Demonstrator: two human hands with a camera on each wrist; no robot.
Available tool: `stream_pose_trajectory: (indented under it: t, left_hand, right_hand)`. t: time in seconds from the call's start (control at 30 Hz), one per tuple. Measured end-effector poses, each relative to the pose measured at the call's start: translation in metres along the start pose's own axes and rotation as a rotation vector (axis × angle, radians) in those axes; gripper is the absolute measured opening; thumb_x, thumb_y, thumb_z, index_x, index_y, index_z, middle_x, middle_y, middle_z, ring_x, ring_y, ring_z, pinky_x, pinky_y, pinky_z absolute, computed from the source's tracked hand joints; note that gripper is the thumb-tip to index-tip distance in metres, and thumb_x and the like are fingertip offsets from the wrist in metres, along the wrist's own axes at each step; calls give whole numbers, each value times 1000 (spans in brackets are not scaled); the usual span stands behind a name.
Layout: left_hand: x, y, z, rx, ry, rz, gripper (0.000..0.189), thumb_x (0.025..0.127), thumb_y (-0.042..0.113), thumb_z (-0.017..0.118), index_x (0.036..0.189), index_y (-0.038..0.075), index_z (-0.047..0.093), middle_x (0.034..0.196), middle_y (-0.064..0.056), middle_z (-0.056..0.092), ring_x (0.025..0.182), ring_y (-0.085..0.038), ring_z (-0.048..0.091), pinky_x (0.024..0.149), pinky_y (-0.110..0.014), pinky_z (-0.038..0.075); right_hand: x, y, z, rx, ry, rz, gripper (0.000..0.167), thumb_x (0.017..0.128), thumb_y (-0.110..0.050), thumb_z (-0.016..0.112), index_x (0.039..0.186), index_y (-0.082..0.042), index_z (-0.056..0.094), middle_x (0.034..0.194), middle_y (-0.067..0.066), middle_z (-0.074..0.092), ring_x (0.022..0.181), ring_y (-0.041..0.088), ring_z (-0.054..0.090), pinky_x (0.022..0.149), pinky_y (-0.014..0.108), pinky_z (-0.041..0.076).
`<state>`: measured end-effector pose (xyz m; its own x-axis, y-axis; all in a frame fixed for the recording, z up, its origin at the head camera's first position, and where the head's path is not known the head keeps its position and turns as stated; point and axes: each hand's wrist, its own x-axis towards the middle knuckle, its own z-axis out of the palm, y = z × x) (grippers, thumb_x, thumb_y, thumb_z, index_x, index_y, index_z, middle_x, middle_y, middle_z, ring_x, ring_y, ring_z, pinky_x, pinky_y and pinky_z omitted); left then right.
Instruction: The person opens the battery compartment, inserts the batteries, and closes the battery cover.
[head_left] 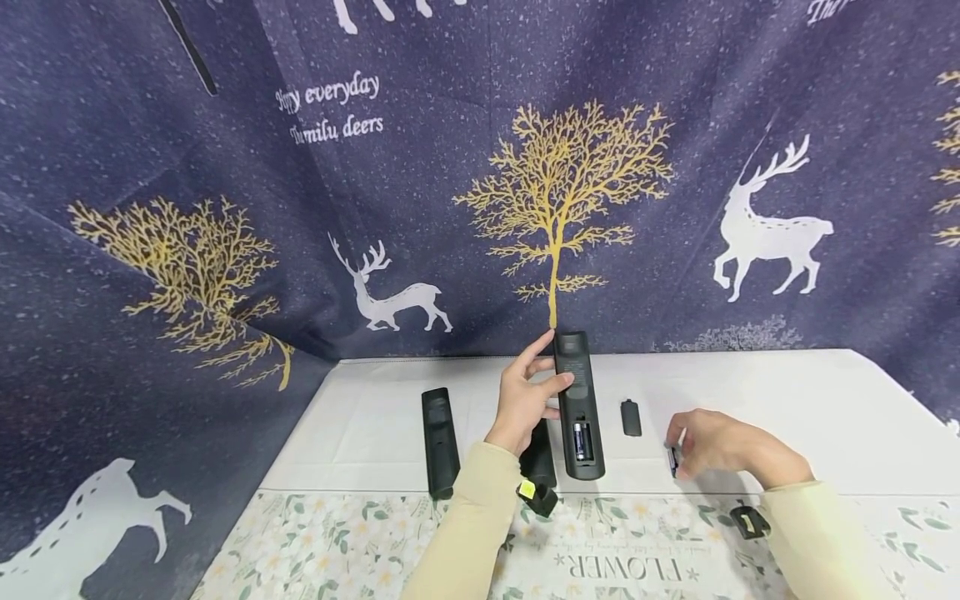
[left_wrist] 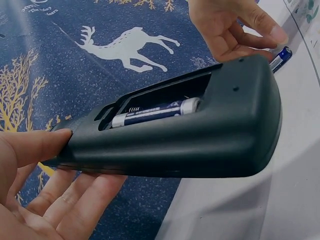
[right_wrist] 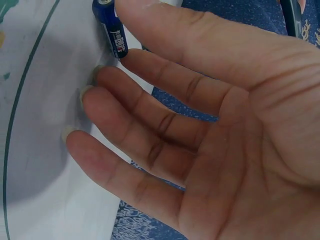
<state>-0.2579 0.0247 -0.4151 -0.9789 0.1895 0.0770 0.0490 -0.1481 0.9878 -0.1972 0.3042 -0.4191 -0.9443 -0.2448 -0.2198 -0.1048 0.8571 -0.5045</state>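
My left hand (head_left: 521, 400) grips a black remote control (head_left: 576, 396) by its upper part, thumb on its back face and fingers along the side. The back faces up with its battery compartment uncovered. One dark blue battery (left_wrist: 155, 114) lies in the compartment, and the slot beside it is bare in the left wrist view. To the right, my right hand (head_left: 712, 442) pinches a second blue battery (right_wrist: 114, 32) between thumb and index finger, low over the white table. Its other fingers are spread and slightly bent. Between the remote and that hand lies a small black battery cover (head_left: 631, 417).
Another black remote (head_left: 439, 442) lies on the table at the left. A further black remote (head_left: 538, 458) is partly hidden behind my left wrist. A flowered cloth (head_left: 622, 550) covers the near edge, and a dark blue patterned curtain (head_left: 420, 192) hangs behind the table.
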Motion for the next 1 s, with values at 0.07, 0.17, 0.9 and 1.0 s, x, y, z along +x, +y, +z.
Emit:
stream_pose_trajectory:
  t: [0.07,0.17,0.9,1.0]
  left_hand:
    - [0,0,0,1,-1,2,72,94,1,81,153,35,60,126,-7,67,83,-24,77,59,-40,64]
    - [0,0,0,2,-1,1,72,94,1,81,153,35,59,126,-7,67,84,-24,77,58,-39,64]
    - [-1,0,0,-2,3,-9,69,94,2,81,148,41,63,127,-8,67,83,-24,76,60,-43,64]
    - [-1,0,0,-5,1,-10,70,94,2,81,148,41,63,127,-8,67,85,-26,77,60,-42,64]
  right_hand:
    - [0,0,1,-5,1,0,41,71,-1,87,107,0,69,88,5,60,76,22,56,68,39,52]
    - [1,0,2,-10,7,-10,40,71,-1,87,106,0,69,87,5,61,76,22,56,68,39,52]
    - [4,3,9,89,59,-151,37,70,7,86,94,-5,61,75,0,54,69,16,51,63,31,45]
    - [4,4,9,125,49,-185,33,74,10,82,94,-5,61,76,0,54,69,16,51,61,28,45]
